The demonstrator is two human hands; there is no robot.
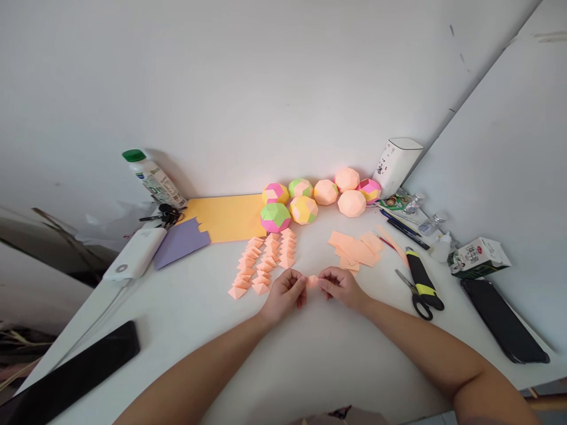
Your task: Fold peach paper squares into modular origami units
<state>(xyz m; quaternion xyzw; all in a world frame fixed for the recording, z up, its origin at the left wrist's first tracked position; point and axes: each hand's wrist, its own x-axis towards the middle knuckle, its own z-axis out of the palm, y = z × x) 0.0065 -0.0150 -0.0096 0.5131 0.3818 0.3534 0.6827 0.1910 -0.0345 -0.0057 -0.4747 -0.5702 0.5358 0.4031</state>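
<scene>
A small folded piece of peach paper (312,281) is held between my two hands above the white table. My left hand (287,289) pinches its left edge with thumb and fingers, and my right hand (340,286) pinches the right edge. Just left of my hands lie several rows of folded peach paper units (245,265), nested one against another. Beyond my right hand rests a loose pile of flat peach paper pieces (354,249). At the back, against the wall, sit several many-sided paper balls (275,217) in peach, green, pink and yellow.
Yellow paper (225,218) and purple paper (181,243) lie left, near a white power bank (135,254), keys (167,215) and a leaning bottle (155,180). Rightward are scissors (416,295), a utility knife (424,277), pens (405,230), a milk carton (478,258) and a black phone (502,319).
</scene>
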